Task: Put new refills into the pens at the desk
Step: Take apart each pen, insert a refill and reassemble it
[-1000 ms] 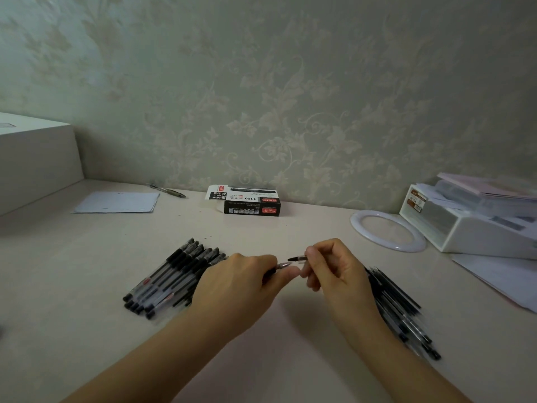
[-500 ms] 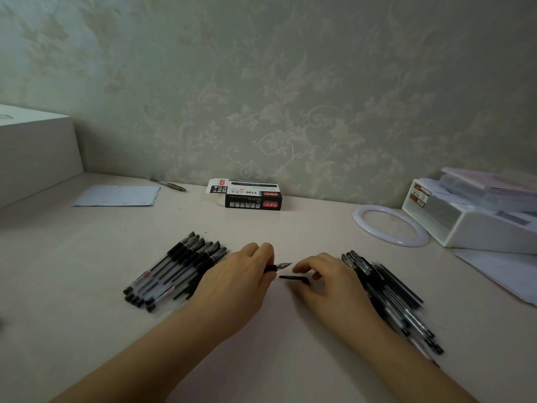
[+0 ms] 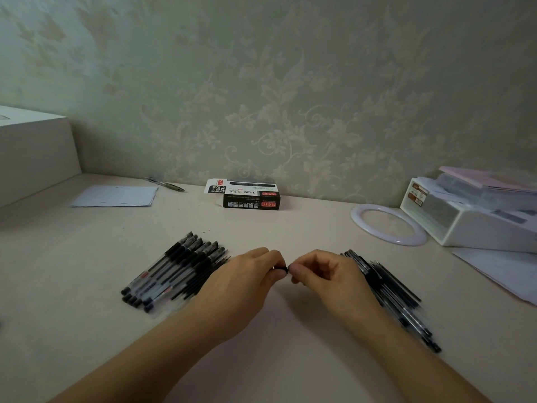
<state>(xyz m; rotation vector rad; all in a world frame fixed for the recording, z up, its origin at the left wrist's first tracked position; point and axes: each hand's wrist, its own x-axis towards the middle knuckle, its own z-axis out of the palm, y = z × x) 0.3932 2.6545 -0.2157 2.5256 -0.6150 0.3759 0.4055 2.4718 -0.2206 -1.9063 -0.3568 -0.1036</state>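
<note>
Between the two hands, low over the middle of the counter [image 3: 261,359], a small black pen part [image 3: 280,268] is pinched; only a short dark stub of it is seen, and which part of a pen it is cannot be told. The left hand [image 3: 241,289] is curled, its thumb and forefinger closed on the left end of the stub. The right hand [image 3: 328,279] is likewise curled, its fingertips [image 3: 297,270] closed on the right end, so that both grips are set on the same piece and nearly touch each other.

Just left of the left hand, a left pile of pens [image 3: 174,271] is laid on the counter, black-capped with clear barrels, lying roughly parallel and slanted; its near end is partly covered by the left wrist. Just right of the right hand, a right pile of pens [image 3: 392,298] is laid, dark and partly blurred, with its inner edge hidden behind the hand.

Further back, near the wall, a black and white carton [image 3: 247,194] is seen with its flap open. To its left a single pen [image 3: 165,184] lies beside a sheet of paper [image 3: 116,196]. At the far left a white box [image 3: 35,152] is noted. To the right a white ring [image 3: 388,223] lies flat, just beside a white tray of papers [image 3: 470,210], with loose sheets [image 3: 499,271] in front of it.
</note>
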